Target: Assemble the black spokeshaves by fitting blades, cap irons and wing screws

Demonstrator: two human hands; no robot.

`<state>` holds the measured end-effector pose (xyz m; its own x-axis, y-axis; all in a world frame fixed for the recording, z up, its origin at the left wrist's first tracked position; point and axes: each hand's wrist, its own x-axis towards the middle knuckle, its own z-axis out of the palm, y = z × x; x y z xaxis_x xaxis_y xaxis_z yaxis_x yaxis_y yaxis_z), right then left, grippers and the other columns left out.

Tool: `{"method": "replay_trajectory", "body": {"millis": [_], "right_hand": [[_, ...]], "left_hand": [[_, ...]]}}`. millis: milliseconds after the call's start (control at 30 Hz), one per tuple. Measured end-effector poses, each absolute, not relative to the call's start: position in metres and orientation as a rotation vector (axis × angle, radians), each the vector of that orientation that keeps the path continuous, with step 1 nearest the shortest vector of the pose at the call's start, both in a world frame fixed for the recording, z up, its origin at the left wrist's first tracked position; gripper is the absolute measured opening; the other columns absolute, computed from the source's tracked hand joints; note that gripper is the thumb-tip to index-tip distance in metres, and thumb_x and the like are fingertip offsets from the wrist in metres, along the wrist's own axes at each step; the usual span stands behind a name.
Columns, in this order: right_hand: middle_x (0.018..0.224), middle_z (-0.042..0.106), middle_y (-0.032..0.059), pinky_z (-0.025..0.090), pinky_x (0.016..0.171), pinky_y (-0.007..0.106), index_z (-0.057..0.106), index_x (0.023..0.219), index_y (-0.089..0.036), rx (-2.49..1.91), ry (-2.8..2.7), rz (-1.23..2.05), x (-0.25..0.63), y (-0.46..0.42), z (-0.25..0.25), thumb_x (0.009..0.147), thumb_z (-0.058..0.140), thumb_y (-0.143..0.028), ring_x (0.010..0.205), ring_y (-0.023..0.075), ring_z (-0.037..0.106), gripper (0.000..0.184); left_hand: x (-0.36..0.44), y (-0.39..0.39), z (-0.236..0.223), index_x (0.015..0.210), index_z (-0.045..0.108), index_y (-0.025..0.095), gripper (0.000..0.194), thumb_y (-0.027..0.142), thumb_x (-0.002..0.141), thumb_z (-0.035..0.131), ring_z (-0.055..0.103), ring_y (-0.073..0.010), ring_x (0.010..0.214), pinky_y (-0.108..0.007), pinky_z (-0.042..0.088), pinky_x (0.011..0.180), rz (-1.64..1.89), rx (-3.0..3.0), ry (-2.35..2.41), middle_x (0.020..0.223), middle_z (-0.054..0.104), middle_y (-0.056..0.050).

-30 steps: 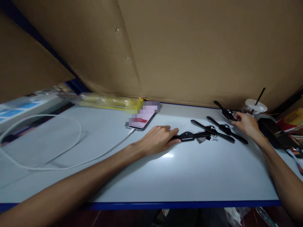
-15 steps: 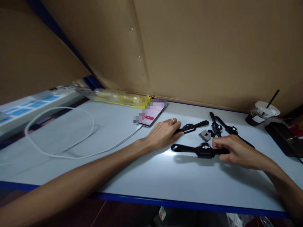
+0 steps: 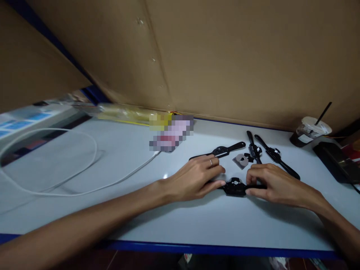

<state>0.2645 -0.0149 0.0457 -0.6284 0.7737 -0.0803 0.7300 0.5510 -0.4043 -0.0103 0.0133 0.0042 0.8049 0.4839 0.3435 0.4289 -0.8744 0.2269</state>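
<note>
Head view: my L hand [image 3: 197, 177] & R hand [image 3: 278, 183] both grip the assembled blk tool [image 3: 235, 188], R of & nearer me than the phone [image 3: 173, 134], w/ bare frame [image 3: 221, 151] & loose plate [image 3: 240, 161], also R of it, apparently unassembled.

brown panelling [image 3: 225, 56] across the far side, slanting blue bar [image 3: 53, 39] at left, glossy pale tabletop [image 3: 168, 221], blue near edge [image 3: 168, 246], dark reddish floor [image 3: 132, 260] below
</note>
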Motion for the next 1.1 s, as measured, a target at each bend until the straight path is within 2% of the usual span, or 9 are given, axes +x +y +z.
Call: {"method": "replay_trajectory", "body": {"millis": [100,200,367,533,633,733,800,933,1100], "right_hand": [[0.084,0.065,0.0016,0.037,0.062,0.029,0.061,0.089,-0.020,-1.305,-2.579,0.434,0.255,-0.020,0.039,0.098,0.060,-0.037,0.066,0.0141,0.053,0.020],[0.091,0.065,0.0049,0.038,0.060,0.029,0.064,0.104,-0.018,-1.112,-2.621,0.345,0.246,-0.027,0.029,0.102,0.050,-0.027,0.065,0.0143,0.053,0.017],[0.093,0.063,0.0081,0.043,0.062,0.030,0.068,0.105,-0.016,-0.896,-2.653,0.172,0.240,-0.034,0.027,0.095,0.045,-0.005,0.078,0.0185,0.056,0.028],[0.099,0.067,0.0106,0.050,0.083,0.040,0.066,0.104,-0.013,-0.806,-2.642,0.090,0.237,-0.034,0.026,0.090,0.040,0.004,0.096,0.0235,0.056,0.034],[0.104,0.069,0.0091,0.049,0.084,0.041,0.063,0.090,-0.017,-0.694,-2.592,0.099,0.236,-0.032,0.023,0.089,0.041,0.006,0.101,0.0233,0.057,0.032],[0.114,0.068,0.0107,0.049,0.088,0.044,0.061,0.097,-0.017,-0.664,-2.483,0.130,0.238,-0.032,0.026,0.087,0.043,0.007,0.110,0.0249,0.056,0.032],[0.105,0.068,0.0100,0.050,0.086,0.044,0.059,0.105,-0.018,-0.766,-2.372,0.149,0.241,-0.032,0.030,0.086,0.044,0.006,0.106,0.0244,0.057,0.034],[0.084,0.062,0.0046,0.049,0.074,0.038,0.054,0.099,-0.021,-0.905,-2.264,0.116,0.239,-0.036,0.033,0.087,0.045,0.006,0.089,0.0213,0.058,0.030],[0.087,0.066,0.0054,0.050,0.082,0.041,0.054,0.108,-0.021,-0.805,-2.398,0.190,0.230,-0.041,0.026,0.084,0.041,0.007,0.098,0.0243,0.059,0.039]], "left_hand": [[-0.007,0.005,0.003,0.113,0.064,0.017,0.043,0.051,0.106,0.039,0.061,-0.0212,0.079,-0.034,0.051,0.070,0.442,2.914,0.692,0.092,0.064,-0.007],[-0.006,0.001,0.002,0.117,0.062,0.016,0.037,0.046,0.106,0.043,0.062,-0.0209,0.076,-0.034,0.051,0.068,0.378,2.936,0.694,0.089,0.066,-0.006],[-0.007,0.000,0.001,0.131,0.057,0.016,0.039,0.044,0.106,0.047,0.065,-0.0199,0.075,-0.034,0.050,0.067,0.370,2.959,0.661,0.090,0.070,-0.005],[-0.007,0.003,0.002,0.136,0.054,0.017,0.040,0.042,0.106,0.048,0.065,-0.0199,0.073,-0.035,0.047,0.063,0.335,2.936,0.612,0.086,0.070,-0.004],[-0.008,0.005,0.003,0.137,0.054,0.018,0.039,0.041,0.107,0.047,0.064,-0.0191,0.073,-0.034,0.046,0.062,0.353,2.904,0.562,0.083,0.069,-0.002],[-0.009,0.005,0.003,0.134,0.056,0.018,0.038,0.042,0.108,0.043,0.065,-0.0192,0.075,-0.034,0.047,0.064,0.364,2.883,0.555,0.086,0.070,-0.003],[-0.010,0.005,0.002,0.135,0.056,0.017,0.040,0.042,0.108,0.040,0.065,-0.0193,0.074,-0.034,0.048,0.065,0.380,2.885,0.573,0.086,0.070,-0.004],[-0.010,0.003,0.000,0.135,0.055,0.016,0.039,0.040,0.108,0.041,0.066,-0.0190,0.075,-0.034,0.050,0.070,0.392,2.902,0.610,0.089,0.071,-0.004],[-0.009,0.003,-0.001,0.132,0.056,0.016,0.036,0.040,0.107,0.043,0.066,-0.0194,0.075,-0.035,0.049,0.068,0.371,2.926,0.613,0.089,0.070,-0.004]]}}
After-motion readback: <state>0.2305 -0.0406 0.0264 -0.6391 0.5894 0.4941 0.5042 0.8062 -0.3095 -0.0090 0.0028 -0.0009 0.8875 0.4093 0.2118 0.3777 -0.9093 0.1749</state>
